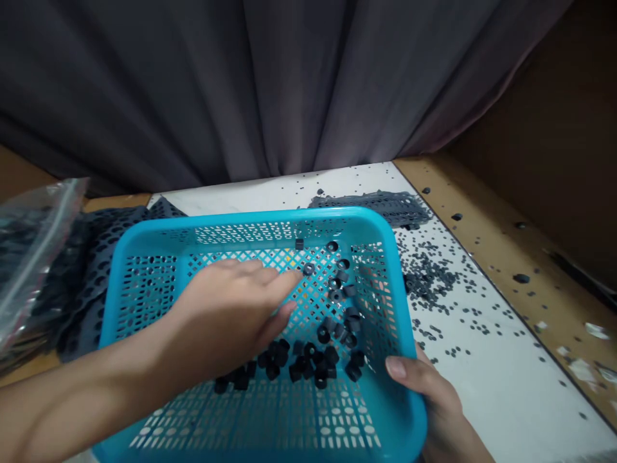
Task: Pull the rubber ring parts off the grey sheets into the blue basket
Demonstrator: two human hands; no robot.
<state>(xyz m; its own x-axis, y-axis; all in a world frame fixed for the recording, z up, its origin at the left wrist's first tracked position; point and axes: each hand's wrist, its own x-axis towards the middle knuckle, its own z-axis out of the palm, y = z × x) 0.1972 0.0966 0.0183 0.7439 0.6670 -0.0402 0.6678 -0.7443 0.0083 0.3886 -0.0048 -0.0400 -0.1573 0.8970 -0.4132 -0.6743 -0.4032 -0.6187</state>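
Observation:
A blue plastic basket with lattice walls takes up the middle of the view. Small black cylindrical pieces with holes, like rubber bushings, lie loose on its floor, mostly along the near side and the right. My left hand reaches in over the basket floor, palm down, with thumb and index finger apart. Nothing shows between them, and the other fingers are partly hidden. The index fingertip is close to a single bushing. My right hand grips the basket's right rim, thumb inside and fingers hidden behind the wall.
At the left are a clear zip bag of dark pieces and perforated black sheets. Behind the basket lies a dark perforated strip. Many tiny black bits litter the white board. A grey curtain hangs behind.

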